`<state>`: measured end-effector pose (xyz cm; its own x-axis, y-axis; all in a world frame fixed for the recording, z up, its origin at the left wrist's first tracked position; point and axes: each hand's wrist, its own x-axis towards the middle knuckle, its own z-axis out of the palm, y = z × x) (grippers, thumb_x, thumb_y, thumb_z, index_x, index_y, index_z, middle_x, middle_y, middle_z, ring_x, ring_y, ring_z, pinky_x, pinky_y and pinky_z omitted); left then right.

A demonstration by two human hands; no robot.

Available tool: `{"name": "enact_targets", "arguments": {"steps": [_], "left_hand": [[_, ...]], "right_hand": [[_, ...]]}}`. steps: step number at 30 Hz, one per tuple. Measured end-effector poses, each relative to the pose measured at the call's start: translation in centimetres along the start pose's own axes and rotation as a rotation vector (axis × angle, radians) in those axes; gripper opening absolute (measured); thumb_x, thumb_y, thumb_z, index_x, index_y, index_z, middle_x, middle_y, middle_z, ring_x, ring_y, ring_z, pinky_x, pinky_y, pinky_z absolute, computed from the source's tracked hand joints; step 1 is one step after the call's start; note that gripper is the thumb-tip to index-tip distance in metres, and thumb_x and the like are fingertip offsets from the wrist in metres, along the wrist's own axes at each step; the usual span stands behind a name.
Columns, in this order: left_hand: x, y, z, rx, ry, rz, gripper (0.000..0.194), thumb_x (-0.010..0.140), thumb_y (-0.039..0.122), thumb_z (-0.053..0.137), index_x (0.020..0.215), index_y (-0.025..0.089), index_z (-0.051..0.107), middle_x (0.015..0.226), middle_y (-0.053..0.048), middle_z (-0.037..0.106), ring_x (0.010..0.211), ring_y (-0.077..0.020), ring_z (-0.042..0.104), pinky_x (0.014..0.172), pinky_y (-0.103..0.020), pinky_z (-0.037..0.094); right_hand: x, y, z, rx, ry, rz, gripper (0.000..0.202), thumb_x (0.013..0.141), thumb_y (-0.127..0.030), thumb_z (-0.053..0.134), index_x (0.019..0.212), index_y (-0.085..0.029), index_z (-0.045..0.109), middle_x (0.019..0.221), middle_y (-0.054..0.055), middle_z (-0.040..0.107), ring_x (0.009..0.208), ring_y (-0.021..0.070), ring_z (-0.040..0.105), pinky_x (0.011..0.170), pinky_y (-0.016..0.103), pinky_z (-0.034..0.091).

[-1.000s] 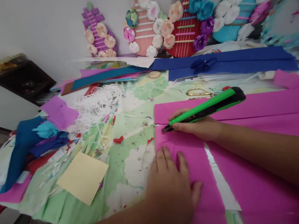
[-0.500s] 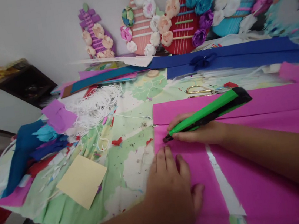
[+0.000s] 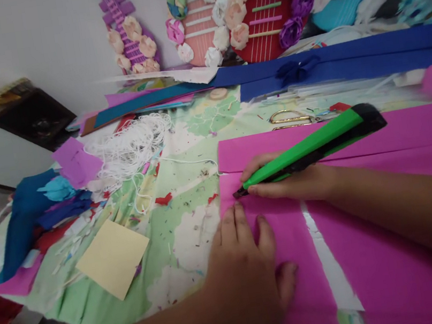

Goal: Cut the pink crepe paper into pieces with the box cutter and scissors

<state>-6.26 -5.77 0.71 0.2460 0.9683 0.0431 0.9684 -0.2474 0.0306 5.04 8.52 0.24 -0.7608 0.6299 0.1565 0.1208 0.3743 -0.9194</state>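
My right hand [image 3: 288, 183] is closed around a green and black utility knife [image 3: 311, 145], its blade end low on a bright pink sheet [image 3: 388, 201] near the sheet's left edge. Just below the blade, my left hand [image 3: 245, 249] lies flat on the same sheet with its fingers stretched out. A separate pink strip [image 3: 398, 129] runs along the sheet's far side. Between two pink parts shows a narrow whitish band [image 3: 330, 258]. Whether the blade is cutting through the pink material cannot be made out.
Behind the sheet lie gold-handled scissors [image 3: 293, 118] and long blue strips [image 3: 348, 69]. White string [image 3: 132, 147] is heaped at left, near coloured scraps [image 3: 58, 191] and a cream square [image 3: 113, 258]. Guitar-shaped decorations with paper flowers [image 3: 260, 25] lean against the wall.
The view has shifted slightly, so the background sits higher. The knife's rear end appears farther right and higher, while its blade stays near my left fingertips. Both hands keep their hold.
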Motion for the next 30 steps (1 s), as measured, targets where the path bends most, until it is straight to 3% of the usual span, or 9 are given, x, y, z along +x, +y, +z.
{"name": "enact_targets", "arguments": {"steps": [8,16,30], "left_hand": [[0.06,0.03,-0.04,-0.008,0.005,0.011,0.055,0.073,0.05,0.044,0.109,0.009,0.054,0.117,-0.023,0.048,0.111,-0.0386,0.038,0.084,-0.05,0.037],[0.09,-0.03,0.01,0.012,0.061,0.013,0.055,0.071,0.051,0.046,0.107,0.01,0.056,0.114,-0.024,0.049,0.106,-0.0395,0.042,0.079,-0.05,0.041],[0.17,-0.11,0.02,0.028,0.027,0.004,0.057,0.071,0.053,0.045,0.109,0.012,0.055,0.115,-0.022,0.048,0.106,-0.0385,0.043,0.08,-0.049,0.04]], "right_hand": [[0.09,-0.21,0.2,-0.066,-0.101,-0.076,0.015,0.07,-0.023,0.054,0.083,-0.018,0.06,0.081,0.0,0.063,0.075,0.0113,0.058,0.068,0.021,0.046],[-0.31,0.15,0.12,-0.043,-0.008,-0.083,0.016,0.069,-0.026,0.056,0.083,-0.02,0.059,0.081,0.001,0.062,0.076,0.0126,0.058,0.07,0.025,0.046],[-0.65,0.41,-0.6,-0.073,-0.074,-0.117,0.018,0.072,-0.028,0.054,0.086,-0.021,0.061,0.086,0.001,0.062,0.08,0.0136,0.058,0.071,0.024,0.046]]}}
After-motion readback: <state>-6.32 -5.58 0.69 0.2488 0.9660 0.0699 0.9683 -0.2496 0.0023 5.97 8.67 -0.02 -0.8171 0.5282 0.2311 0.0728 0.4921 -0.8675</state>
